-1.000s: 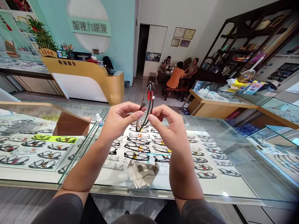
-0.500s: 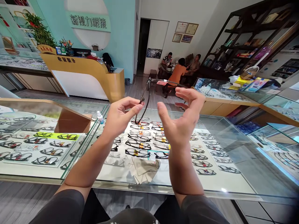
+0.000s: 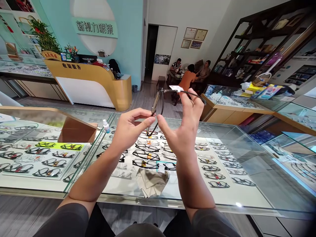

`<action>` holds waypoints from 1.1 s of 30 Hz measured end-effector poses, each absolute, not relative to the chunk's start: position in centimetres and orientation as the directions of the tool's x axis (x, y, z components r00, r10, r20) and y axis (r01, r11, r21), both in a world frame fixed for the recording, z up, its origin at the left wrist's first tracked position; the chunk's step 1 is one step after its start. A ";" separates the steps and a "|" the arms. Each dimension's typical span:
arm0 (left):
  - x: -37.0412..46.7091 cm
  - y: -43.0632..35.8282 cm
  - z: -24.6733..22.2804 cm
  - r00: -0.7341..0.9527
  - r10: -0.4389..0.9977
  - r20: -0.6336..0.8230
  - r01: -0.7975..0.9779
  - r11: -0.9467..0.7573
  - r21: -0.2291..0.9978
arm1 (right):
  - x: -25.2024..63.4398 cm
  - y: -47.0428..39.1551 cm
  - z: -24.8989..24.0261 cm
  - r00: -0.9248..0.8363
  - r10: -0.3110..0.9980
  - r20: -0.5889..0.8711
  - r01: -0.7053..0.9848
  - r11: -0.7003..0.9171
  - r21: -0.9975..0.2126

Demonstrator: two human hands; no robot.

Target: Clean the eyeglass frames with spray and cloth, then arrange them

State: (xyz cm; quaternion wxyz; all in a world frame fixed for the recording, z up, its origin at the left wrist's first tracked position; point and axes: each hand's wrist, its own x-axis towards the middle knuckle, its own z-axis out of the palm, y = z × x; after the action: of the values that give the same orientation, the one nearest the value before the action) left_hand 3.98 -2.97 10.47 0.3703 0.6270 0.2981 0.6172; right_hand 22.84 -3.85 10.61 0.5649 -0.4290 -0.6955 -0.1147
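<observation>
We find a cloth [image 3: 152, 182] at the near edge of the showcase [image 3: 237, 195], presumably for easy reach. Above the showcase, the left hand [image 3: 130, 129] pinches the front of the glasses [image 3: 157, 99], apparently to steady them; the right hand [image 3: 184, 133] is spread, fingers at the unfolded leg [image 3: 167, 90], seemingly supporting it. A bottle [image 3: 106, 126] stands near the showcase's far left corner, probably for elbow room.

"What surface do you get on your feed?"
"I have a glass-topped counter [image 3: 242, 199] across the lower half of the frame, eyeglasses [image 3: 146, 155] in rows beneath its glass."
"And on top?"
"I see a rumpled beige cloth [image 3: 152, 182] at lower centre, a white bottle [image 3: 106, 126] left of centre, a brown stand [image 3: 77, 131] farther left."
</observation>
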 end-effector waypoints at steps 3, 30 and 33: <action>4.1 -3.0 10.4 0.065 0.834 0.547 -0.079 -0.542 0.836 | 22.9 -3.8 10.6 -0.008 0.453 0.891 0.748 0.595 -0.296; 3.2 -2.5 10.0 0.020 0.789 0.614 -0.074 -0.611 0.788 | 21.5 -4.5 10.3 -0.281 0.655 0.701 0.415 0.742 -0.527; 2.7 -3.0 10.6 0.073 0.812 0.579 -0.048 -0.577 0.815 | 21.6 -4.5 10.2 -0.287 0.646 0.708 0.407 0.751 -0.520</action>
State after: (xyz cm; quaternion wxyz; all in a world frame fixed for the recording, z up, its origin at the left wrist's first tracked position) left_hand 2.70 -2.97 10.60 0.3509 0.6429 0.2972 0.6125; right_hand 21.59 -4.45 10.22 0.4962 -0.3318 -0.7933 0.1200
